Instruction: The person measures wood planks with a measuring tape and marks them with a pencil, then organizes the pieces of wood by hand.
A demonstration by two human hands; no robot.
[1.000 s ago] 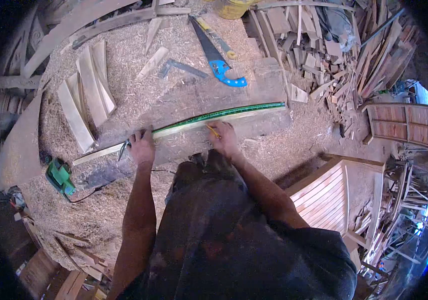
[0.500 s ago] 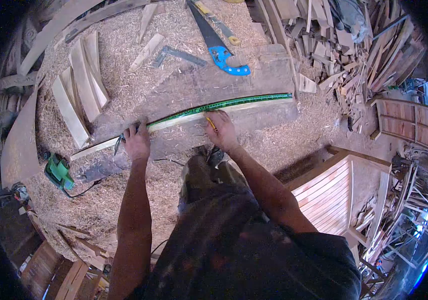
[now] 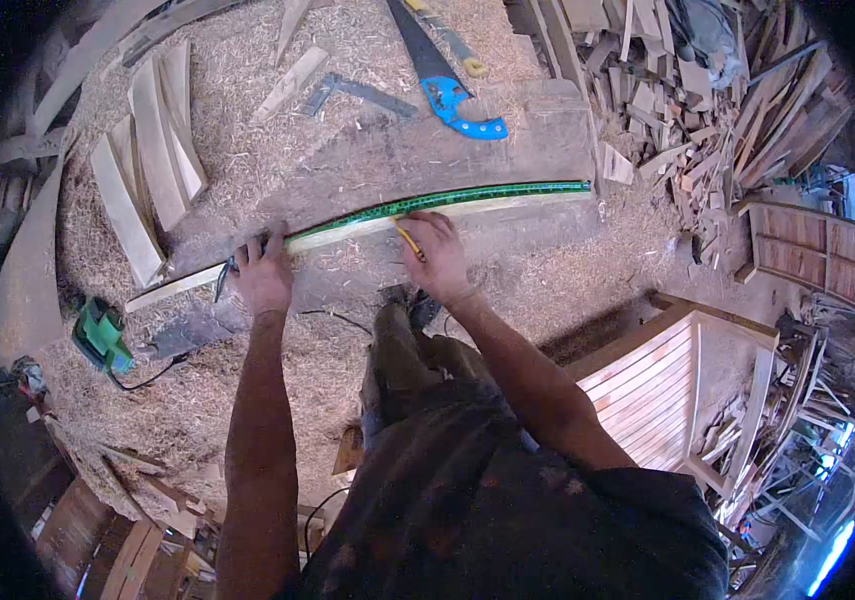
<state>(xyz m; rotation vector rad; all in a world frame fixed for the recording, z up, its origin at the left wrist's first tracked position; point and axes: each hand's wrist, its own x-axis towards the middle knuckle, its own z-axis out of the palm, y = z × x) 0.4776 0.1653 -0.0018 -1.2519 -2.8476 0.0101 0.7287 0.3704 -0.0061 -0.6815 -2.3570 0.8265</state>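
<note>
A long, narrow wooden strip lies across the board in front of me. Along its upper edge runs a green tape measure, its blade reaching the strip's right end. My left hand is closed over the tape's left end and presses on the strip; a dark piece, perhaps the case or its strap, shows beside the fingers, the rest being covered. Between the fingers of my right hand is a yellow pencil, its tip near the strip's middle by the tape.
Beyond the strip lie a blue-handled saw, a metal square and several cut wood pieces. A green power tool with a cord sits at left. Wood shavings cover the ground. A slatted wooden panel and scrap pile stand right.
My right hand has shifted slightly, with the pencil now more upright and its tip closer to the tape. The left hand keeps its place on the strip. The whole view has shifted slightly.
</note>
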